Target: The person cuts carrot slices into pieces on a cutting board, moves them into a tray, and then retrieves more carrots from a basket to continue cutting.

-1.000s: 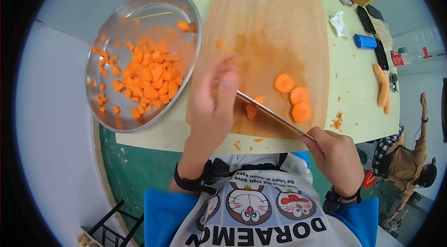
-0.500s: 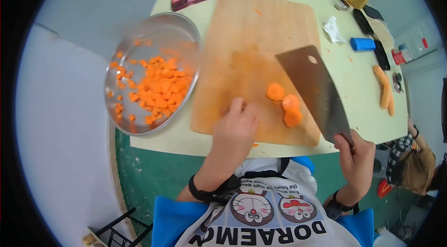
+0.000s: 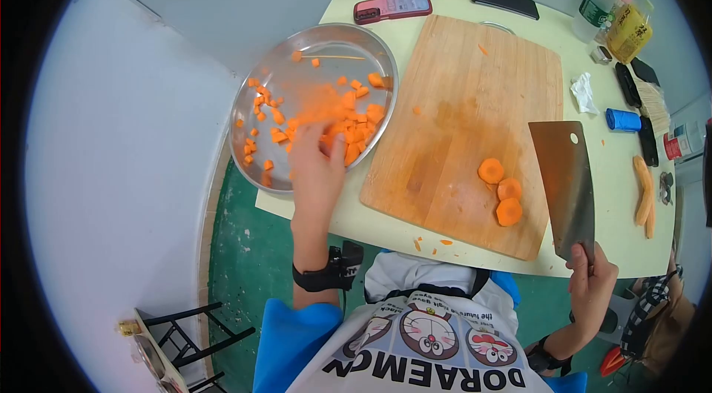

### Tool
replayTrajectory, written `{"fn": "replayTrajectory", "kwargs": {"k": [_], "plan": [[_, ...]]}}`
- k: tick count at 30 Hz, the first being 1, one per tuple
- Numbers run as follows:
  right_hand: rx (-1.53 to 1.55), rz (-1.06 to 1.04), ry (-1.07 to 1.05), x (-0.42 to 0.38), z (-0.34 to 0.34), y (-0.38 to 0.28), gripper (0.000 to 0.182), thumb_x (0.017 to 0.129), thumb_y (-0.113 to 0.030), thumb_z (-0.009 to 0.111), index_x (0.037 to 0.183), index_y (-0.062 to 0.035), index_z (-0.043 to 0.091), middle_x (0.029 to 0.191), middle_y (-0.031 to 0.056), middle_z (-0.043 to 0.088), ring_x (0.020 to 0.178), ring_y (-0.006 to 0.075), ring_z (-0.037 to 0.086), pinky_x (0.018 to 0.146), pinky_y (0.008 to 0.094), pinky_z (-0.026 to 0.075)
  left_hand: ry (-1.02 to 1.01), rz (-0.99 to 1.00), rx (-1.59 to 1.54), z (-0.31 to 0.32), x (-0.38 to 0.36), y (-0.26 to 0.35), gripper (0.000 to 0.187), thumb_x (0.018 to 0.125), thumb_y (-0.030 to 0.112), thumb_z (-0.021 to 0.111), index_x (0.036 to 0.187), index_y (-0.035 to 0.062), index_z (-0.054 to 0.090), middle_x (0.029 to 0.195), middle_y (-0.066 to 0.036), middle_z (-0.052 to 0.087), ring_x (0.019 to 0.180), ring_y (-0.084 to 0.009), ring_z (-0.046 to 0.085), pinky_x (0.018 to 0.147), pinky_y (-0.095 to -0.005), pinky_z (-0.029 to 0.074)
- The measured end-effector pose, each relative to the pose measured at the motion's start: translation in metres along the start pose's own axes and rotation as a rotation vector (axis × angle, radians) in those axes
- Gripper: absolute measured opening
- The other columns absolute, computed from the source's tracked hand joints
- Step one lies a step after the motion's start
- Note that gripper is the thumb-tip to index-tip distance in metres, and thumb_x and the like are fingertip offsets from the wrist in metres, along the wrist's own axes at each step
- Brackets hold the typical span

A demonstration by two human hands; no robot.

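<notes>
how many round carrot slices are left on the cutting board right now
3. On the cutting board, near its lower right corner: one carrot slice uppermost, a second just below and right, a third lowest. None looks hidden.

Left hand [image 3: 315, 167]: arm stretched forward and to the left from the body, wrist banded in black, palm down with fingers spread loosely, not clenched, over the near rim of the metal dish [image 3: 252, 96] (fingertips blurred, so contact cannot be told). Right hand [image 3: 591, 272]: well to the right of the dish and nearer the body, forearm bent upward, fingers closed in a fist round the handle of the cleaver [image 3: 565, 184], whose flat blade faces the camera.
</notes>
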State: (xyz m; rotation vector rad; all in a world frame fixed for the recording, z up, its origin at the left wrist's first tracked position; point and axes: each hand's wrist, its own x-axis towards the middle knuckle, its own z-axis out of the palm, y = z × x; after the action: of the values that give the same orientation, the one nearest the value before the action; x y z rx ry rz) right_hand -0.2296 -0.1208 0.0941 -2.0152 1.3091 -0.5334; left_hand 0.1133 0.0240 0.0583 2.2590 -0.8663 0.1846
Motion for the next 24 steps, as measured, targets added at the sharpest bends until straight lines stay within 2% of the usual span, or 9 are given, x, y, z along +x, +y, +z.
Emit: {"fn": "replayTrajectory", "kwargs": {"k": [5, 8, 10, 11, 13, 16, 17, 20, 24], "plan": [[-0.004, -0.033, 0.022, -0.001, 0.001, 0.002, 0.022, 0.087, -0.011, 0.055, 0.073, 0.006, 0.051, 0.053, 0.011, 0.048, 0.046, 0.0123, 0.038, 0.044, 0.0256, 0.034, 0.041, -0.116, 0.026, -0.003, -0.003, -0.001, 0.036, 0.078, 0.007, 0.061, 0.113, 0.003, 0.055, 0.105, -0.012, 0.054, 0.072, -0.0165, 0.057, 0.067, -0.0282, 0.046], [-0.002, -0.027, 0.035, -0.001, 0.001, 0.003, 0.023, 0.087, -0.012, 0.055, 0.073, 0.0058, 0.05, 0.052, 0.012, 0.047, 0.045, 0.0134, 0.036, 0.043, 0.0263, 0.033, 0.095, -0.023, 0.129, -0.001, -0.003, -0.01, 0.038, 0.078, 0.008, 0.06, 0.115, 0.0041, 0.054, 0.11, -0.013, 0.053, 0.084, -0.0221, 0.056, 0.074, -0.0312, 0.046], [-0.009, -0.024, 0.036, -0.001, 0.0, 0.004, 0.023, 0.087, -0.012, 0.055, 0.073, 0.0057, 0.05, 0.052, 0.0125, 0.047, 0.045, 0.0137, 0.036, 0.043, 0.0264, 0.033, 0.034, 0.165, 0.377, 0.001, -0.001, -0.016, 0.039, 0.078, 0.011, 0.061, 0.115, 0.0048, 0.054, 0.111, -0.014, 0.052, 0.094, -0.0273, 0.054, 0.081, -0.0359, 0.044], [-0.009, -0.02, 0.035, -0.002, 0.0, 0.004, 0.023, 0.087, -0.011, 0.055, 0.073, 0.0056, 0.049, 0.052, 0.0131, 0.047, 0.045, 0.0141, 0.035, 0.043, 0.0265, 0.033, 0.035, 0.168, 0.377, 0.001, -0.002, -0.016, 0.039, 0.078, 0.011, 0.061, 0.115, 0.0048, 0.054, 0.111, -0.014, 0.052, 0.094, -0.0273, 0.054, 0.081, -0.0359, 0.044], [-0.008, -0.007, 0.041, -0.003, -0.001, 0.005, 0.023, 0.087, -0.011, 0.055, 0.073, 0.0054, 0.049, 0.052, 0.0136, 0.046, 0.045, 0.0144, 0.035, 0.043, 0.0266, 0.033, -0.074, -0.005, 0.282, 0.0, -0.003, -0.011, 0.036, 0.079, 0.012, 0.059, 0.114, 0.0028, 0.055, 0.111, -0.02, 0.05, 0.103, -0.0335, 0.049, 0.086, -0.0426, 0.039], [-0.05, -0.004, 0.036, -0.006, -0.004, 0.008, 0.02, 0.086, -0.01, 0.056, 0.075, 0.0053, 0.051, 0.053, 0.0148, 0.045, 0.044, 0.0153, 0.035, 0.043, 0.0272, 0.033, 0.026, -0.043, 0.454, -0.004, -0.003, -0.014, 0.035, 0.079, 0.014, 0.058, 0.112, 0.0029, 0.056, 0.11, -0.02, 0.051, 0.105, -0.0353, 0.048, 0.088, -0.0423, 0.038], [-0.038, -0.031, 0.065, -0.006, -0.003, 0.005, 0.018, 0.085, -0.01, 0.056, 0.076, 0.0049, 0.053, 0.053, 0.015, 0.045, 0.044, 0.0157, 0.035, 0.043, 0.0274, 0.033, 0.153, 0.025, 0.522, -0.002, -0.003, -0.013, 0.032, 0.079, 0.012, 0.058, 0.11, 0.0027, 0.057, 0.109, -0.02, 0.052, 0.102, -0.0361, 0.049, 0.087, -0.0427, 0.038], [-0.083, -0.047, 0.14, -0.005, -0.004, 0.003, 0.013, 0.083, -0.01, 0.059, 0.08, 0.003, 0.057, 0.053, 0.015, 0.044, 0.043, 0.0174, 0.035, 0.043, 0.0277, 0.033, 0.143, 0.173, 0.226, 0.007, -0.003, 0.027, 0.031, 0.081, 0.012, 0.057, 0.111, 0.0032, 0.056, 0.109, -0.013, 0.053, 0.099, -0.0302, 0.052, 0.086, -0.0382, 0.04], [-0.069, -0.029, 0.099, -0.008, -0.008, -0.001, 0.013, 0.083, -0.011, 0.061, 0.08, 0.0015, 0.059, 0.052, 0.0137, 0.043, 0.042, 0.0197, 0.035, 0.042, 0.0277, 0.033, -0.461, 0.41, -0.139, 0.04, -0.02, 0.082, 0.03, 0.08, 0.01, 0.058, 0.109, 0.0014, 0.055, 0.107, -0.015, 0.051, 0.101, -0.03, 0.05, 0.087, -0.0365, 0.04]]}}
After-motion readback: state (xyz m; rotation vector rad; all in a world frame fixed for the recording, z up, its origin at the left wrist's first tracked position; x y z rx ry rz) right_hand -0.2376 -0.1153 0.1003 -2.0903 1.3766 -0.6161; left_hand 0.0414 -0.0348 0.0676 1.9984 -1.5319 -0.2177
